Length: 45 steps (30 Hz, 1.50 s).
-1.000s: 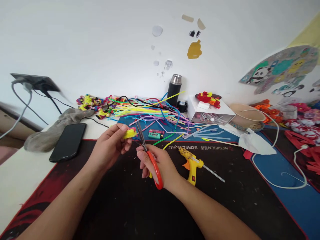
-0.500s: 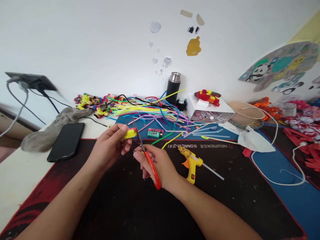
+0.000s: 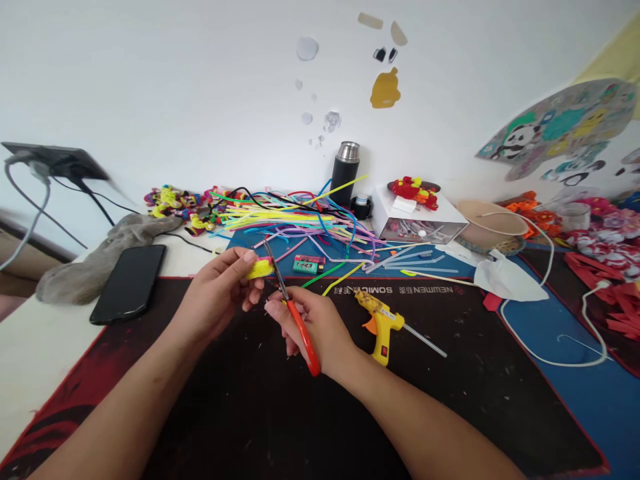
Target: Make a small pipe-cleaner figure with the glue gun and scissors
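Observation:
Between the thumb and fingers of my left hand (image 3: pixel 227 280) is a small fuzzy yellow piece (image 3: pixel 261 269) with a pink edge, which looks made of pipe cleaner. My right hand (image 3: pixel 313 327) is wrapped around the red handles of a pair of scissors (image 3: pixel 303 337). Their metal blades point up and away, right against the pink end of the yellow piece. Whether the blades are fully closed is hard to make out. A yellow hot glue gun (image 3: pixel 385 327) with a clear glue stick in its back lies on the dark mat, right of my right hand.
A heap of colourful pipe cleaners (image 3: pixel 295 217) lies behind my hands, near a black thermos (image 3: pixel 346 173). At left is a black phone (image 3: pixel 129 283). A white drawer box (image 3: pixel 420 213), a beige bowl (image 3: pixel 493 223) and a looping white cable (image 3: pixel 555 363) are on the right.
The view has shifted slightly. Both hands keep nearly the same pose, with the scissor blades still at the end of the yellow piece.

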Tool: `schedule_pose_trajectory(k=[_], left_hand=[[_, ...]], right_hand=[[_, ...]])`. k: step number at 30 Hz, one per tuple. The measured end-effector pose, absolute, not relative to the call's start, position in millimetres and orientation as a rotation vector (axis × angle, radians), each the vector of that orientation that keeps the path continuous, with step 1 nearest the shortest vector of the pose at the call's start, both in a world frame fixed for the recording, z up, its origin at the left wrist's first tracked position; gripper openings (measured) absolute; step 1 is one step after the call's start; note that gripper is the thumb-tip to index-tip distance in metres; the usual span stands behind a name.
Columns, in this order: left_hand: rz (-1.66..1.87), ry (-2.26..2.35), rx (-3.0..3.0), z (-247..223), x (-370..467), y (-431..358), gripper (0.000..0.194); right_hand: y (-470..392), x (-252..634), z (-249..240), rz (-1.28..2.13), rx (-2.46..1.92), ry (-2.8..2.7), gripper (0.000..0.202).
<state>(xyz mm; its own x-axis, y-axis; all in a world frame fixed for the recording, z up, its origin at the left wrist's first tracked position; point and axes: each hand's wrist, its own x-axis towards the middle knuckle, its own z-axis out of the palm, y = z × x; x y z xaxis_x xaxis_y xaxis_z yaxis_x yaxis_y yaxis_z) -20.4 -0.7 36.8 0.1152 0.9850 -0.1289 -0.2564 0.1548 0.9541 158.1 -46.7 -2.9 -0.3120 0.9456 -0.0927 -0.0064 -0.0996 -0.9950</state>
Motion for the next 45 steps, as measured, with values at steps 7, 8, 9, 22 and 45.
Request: schedule_pose_trajectory(k=[7,8,9,22,45], left_hand=[[1.152,1.028,1.009,37,-21,-1,0.046],[1.152,1.035,1.012,37,-21,-1,0.046],[1.154,1.041,1.014,37,-21,-1,0.046],[1.158,1.098,1.042,38,-19,-1,0.044],[1.360,1.004,0.913,28,-23,6,0.040]], right_hand=[[-46,158,-5,1.488,-1.111,-1.392,0.040],[-46,158,-5,1.488,-1.112,-1.394,0.040],[-46,158,-5,1.489,-1.111,-1.396,0.039],[-48,158,4,1.510,-1.210,-1.369,0.038],[-42,159,7,1.786,-0.819,-1.138,0.088]])
